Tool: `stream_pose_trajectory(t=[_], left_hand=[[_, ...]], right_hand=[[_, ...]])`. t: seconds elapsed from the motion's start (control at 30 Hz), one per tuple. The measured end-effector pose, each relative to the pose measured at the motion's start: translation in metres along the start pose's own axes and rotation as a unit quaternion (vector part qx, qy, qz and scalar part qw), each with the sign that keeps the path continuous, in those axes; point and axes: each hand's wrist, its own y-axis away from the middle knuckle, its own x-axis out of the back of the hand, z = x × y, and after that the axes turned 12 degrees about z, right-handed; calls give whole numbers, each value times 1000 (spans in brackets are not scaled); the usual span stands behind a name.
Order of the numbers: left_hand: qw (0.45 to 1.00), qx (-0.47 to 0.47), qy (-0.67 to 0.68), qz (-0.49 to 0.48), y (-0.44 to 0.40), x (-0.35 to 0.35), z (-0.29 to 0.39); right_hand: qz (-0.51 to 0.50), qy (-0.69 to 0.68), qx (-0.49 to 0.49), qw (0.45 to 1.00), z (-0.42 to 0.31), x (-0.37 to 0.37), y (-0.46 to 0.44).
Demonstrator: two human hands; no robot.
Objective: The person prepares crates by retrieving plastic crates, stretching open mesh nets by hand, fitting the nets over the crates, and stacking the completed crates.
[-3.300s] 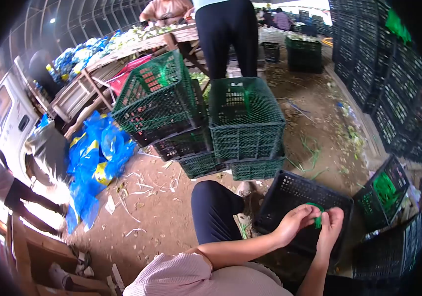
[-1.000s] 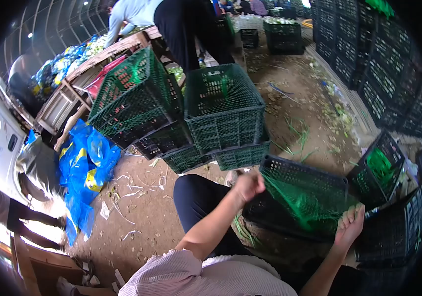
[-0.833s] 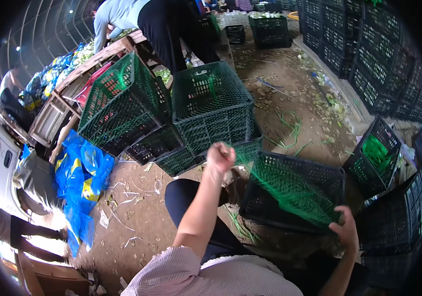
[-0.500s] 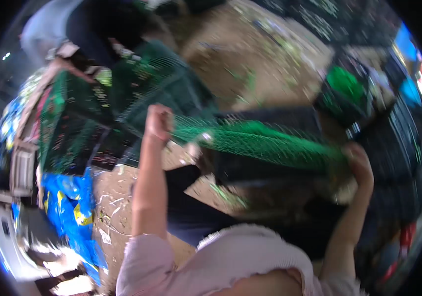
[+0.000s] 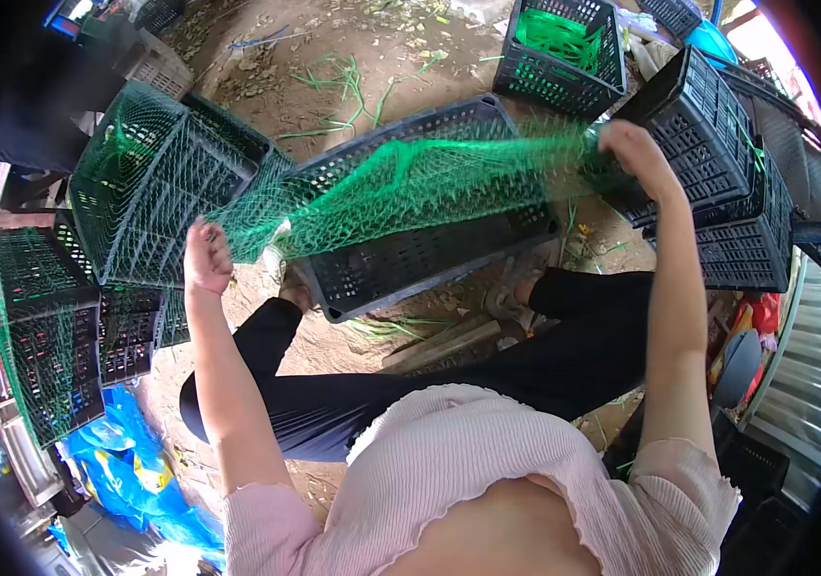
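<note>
A length of green netting point(image 5: 372, 206) stretches between my two hands, above a black plastic crate point(image 5: 420, 264) that stands between my legs. My left hand point(image 5: 207, 257) is closed on the net's left end, fingers curled. At the upper right, my right hand point(image 5: 636, 154) grips the other end; the net is blurred there. A brighter green, bunched strand runs along the upper part of the netting. The crate's holes show through the mesh, and much of its inside is hidden behind it.
Net-covered crates point(image 5: 175, 192) stand at the left, above a blue plastic sheet point(image 5: 127, 470). Dark crates point(image 5: 693, 144) are stacked at the right. A crate point(image 5: 564, 82) at the top holds bright green strips point(image 5: 559, 38). Leaf scraps litter the dirt floor point(image 5: 285, 67).
My hands have spread farther apart, the left moving left and down, the right moving up. The netting is pulled wider over the crate. My view has shifted.
</note>
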Motion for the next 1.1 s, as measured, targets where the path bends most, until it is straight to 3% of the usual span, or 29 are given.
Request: stream_pose_trajectory(t=[0.03, 0.07, 0.13, 0.17, 0.2, 0.3, 0.33, 0.37, 0.4, 0.43, 0.47, 0.5, 0.6, 0.63, 0.7, 0.73, 0.77, 0.83, 0.87, 1.0, 1.1], left_hand=[[996, -32, -78, -15, 8, -5, -9], [989, -17, -113, -90, 10, 0, -16], [956, -29, -148, -252, 6, 19, -34], [956, -19, -108, -271, 5, 33, -41], [967, 2, -25, -255, -3, 52, -50], [933, 13, 255, -255, -5, 94, -61], [938, -58, 249, -234, -3, 92, -59], [938, -61, 273, -205, -6, 93, -58], [940, -77, 286, -173, -6, 90, -62], [940, -92, 295, -142, -7, 86, -65], [930, -83, 308, -184, -17, 90, -73], [942, -89, 299, -123, -23, 84, -83], [929, -41, 313, -194, -36, 59, -98], [947, -59, 279, -146, -44, 49, -101], [988, -42, 142, 40, -58, 14, -98], [996, -21, 88, -5, -67, 3, -100], [998, -2, -43, 43, -80, -13, -103], [977, -74, -174, 103, -100, -43, -119], [986, -103, -104, 77, -103, -52, -124], [942, -244, -222, 66, -113, -84, -117], [879, -209, -428, 42, -67, -123, -92]], right_hand=[[57, -109, -52, 991, 1, 1, -8], [111, -202, -44, 972, 4, -3, -15], [239, -360, -129, 893, 7, -12, -30], [299, -432, -170, 834, 13, -16, -40], [300, -479, -147, 812, 36, -10, -55], [251, -491, -192, 811, 109, 38, -81], [285, -417, -214, 836, 103, 39, -76], [315, -339, -232, 855, 95, 41, -70], [304, -212, -237, 898, 95, 41, -70], [285, -141, -254, 913, 94, 38, -71], [265, -70, -268, 924, 91, 37, -75], [243, 2, -280, 929, 83, 35, -79], [193, 94, -257, 942, 71, 20, -115], [183, 106, -251, 945, 69, 15, -134], [190, 88, -231, 950, 58, -10, -164], [160, 89, -246, 952, 55, -23, -178], [130, 92, -264, 951, 55, -33, -191], [119, 96, -259, 954, 61, -42, -212], [117, 86, -258, 955, 67, -39, -219], [105, 107, -273, 950, 92, -23, -223], [88, 128, -320, 935, 102, -16, -224]])
